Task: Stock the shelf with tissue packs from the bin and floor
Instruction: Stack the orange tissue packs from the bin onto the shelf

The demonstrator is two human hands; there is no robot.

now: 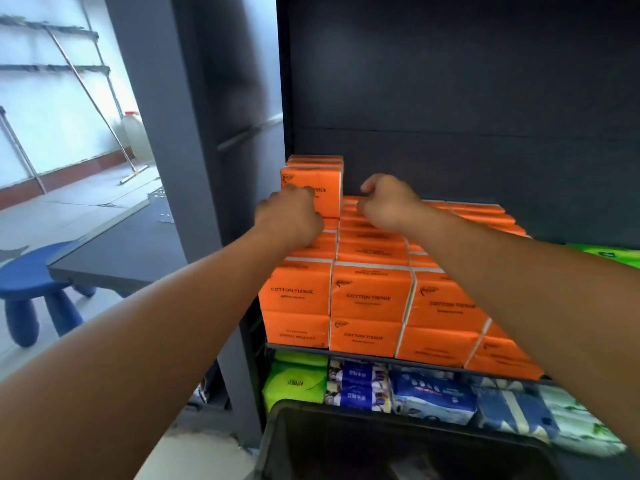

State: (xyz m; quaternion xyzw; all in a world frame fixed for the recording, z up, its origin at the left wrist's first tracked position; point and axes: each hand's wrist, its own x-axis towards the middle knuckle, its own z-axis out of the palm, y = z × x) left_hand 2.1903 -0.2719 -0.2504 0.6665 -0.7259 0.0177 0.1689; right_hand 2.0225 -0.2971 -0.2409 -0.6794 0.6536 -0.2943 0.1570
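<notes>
Now left hand [291, 218] against upright orange pack [317, 183], grip unclear; right hand [389, 202] fisted beside.

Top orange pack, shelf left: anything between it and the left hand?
Nothing visible. The left hand is at the front face of the top orange pack; the right hand is curled just right of it.
</notes>
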